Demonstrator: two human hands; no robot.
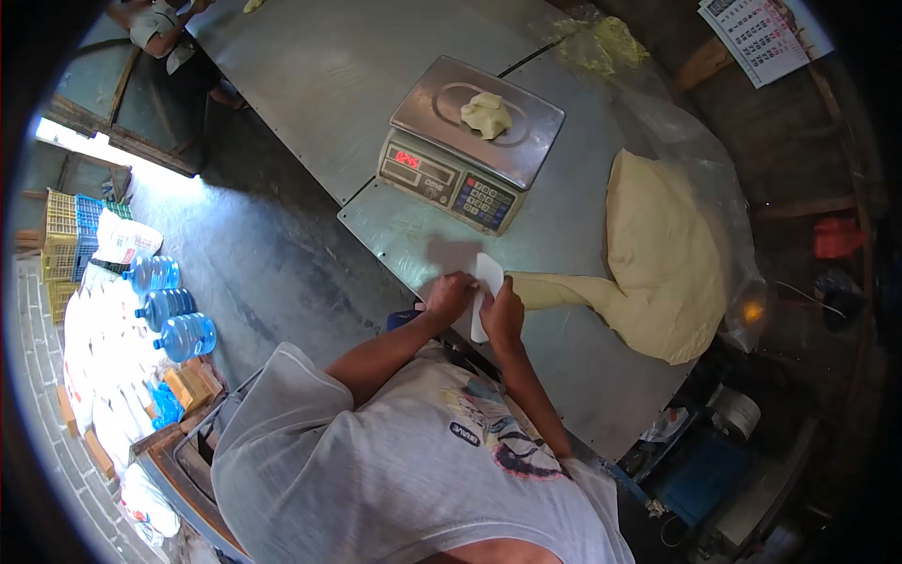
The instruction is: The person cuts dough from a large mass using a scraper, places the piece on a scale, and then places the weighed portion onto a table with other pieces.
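Observation:
My right hand (503,305) is closed on a white flat scraper (487,268), held upright over the steel table's near edge. My left hand (449,299) is closed beside it, its fingertips at the scraper's left side; what they grip is too small to make out. A strip of pale dough (554,289) runs from my hands to a large soft dough mass (665,254) on the right. Beyond my hands stands a digital scale (413,174) with a small dough lump (486,115) on its steel pan.
Plastic sheeting (695,160) lies along the table's right side. Another person (160,28) is at the upper left. On the left floor are blue water jugs (183,336), stacked crates (61,235) and white sacks (99,348). A calendar (752,38) hangs upper right.

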